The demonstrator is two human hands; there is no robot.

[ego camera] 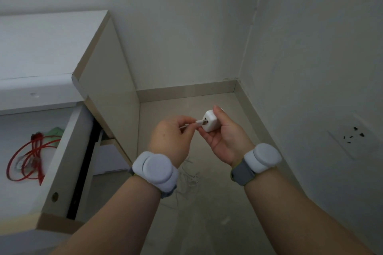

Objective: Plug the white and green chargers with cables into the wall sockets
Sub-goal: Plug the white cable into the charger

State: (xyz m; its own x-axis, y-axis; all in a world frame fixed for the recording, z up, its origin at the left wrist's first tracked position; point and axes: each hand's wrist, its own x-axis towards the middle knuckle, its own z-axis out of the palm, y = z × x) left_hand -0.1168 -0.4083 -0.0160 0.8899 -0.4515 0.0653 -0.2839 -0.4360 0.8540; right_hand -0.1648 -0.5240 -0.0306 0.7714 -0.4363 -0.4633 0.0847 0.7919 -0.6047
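Observation:
My right hand (224, 137) holds a white charger (209, 121) above the floor, its port face turned to the left. My left hand (171, 138) pinches the plug of a white cable (199, 122), whose tip touches the charger's port. The rest of the cable hangs down behind my left wrist and lies in loose loops on the floor (189, 180). A white wall socket (353, 135) sits low on the right wall, with nothing in it. A bit of a green thing (55, 131) shows in the open drawer at left.
An open white drawer (62, 151) juts out at left and holds a red coiled cable (27, 161). The cabinet side panel (107, 80) stands between the drawer and the corner. Beige floor (207, 223) runs to the baseboard at the two walls.

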